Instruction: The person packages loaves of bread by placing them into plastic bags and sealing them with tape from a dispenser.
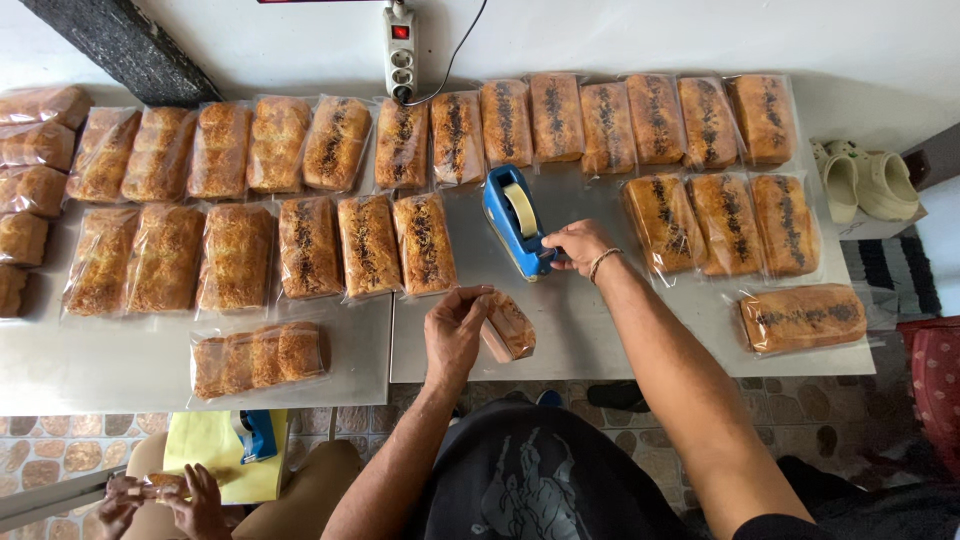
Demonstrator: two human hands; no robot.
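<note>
Steel tabletop [640, 350] ran against a white wall, tiled floor showing below its near edge. Head view only.

Left hand [455, 330] sat just inside the near edge, mid-table, fingers clamped on a bagged loaf [510, 325], held tilted with one end up. Right hand [578, 246] was further in, toward the table's centre, closed on the grip of a blue tape dispenser [515, 220]. Dispenser stood on the tabletop, tape roll facing up, just beyond the held loaf, not touching it.

Bagged loaves [600, 120] filled the far edge in a row from left to right. Second row [310, 245] lay on the left half. Three more [725, 222] lay right of the dispenser, and one lay crosswise [802, 317] near the right near corner. One long pack [258, 358] lay at the near edge, left half.

Power strip [400, 50] hung on the wall past the far edge. Pale clogs [868, 182] sat off the right edge.

Another person's hands [160, 500] showed below the near left corner, closed round a small item, can't tell what. Second blue dispenser [258, 435] lay on a yellow sheet [205, 450] beside them.
</note>
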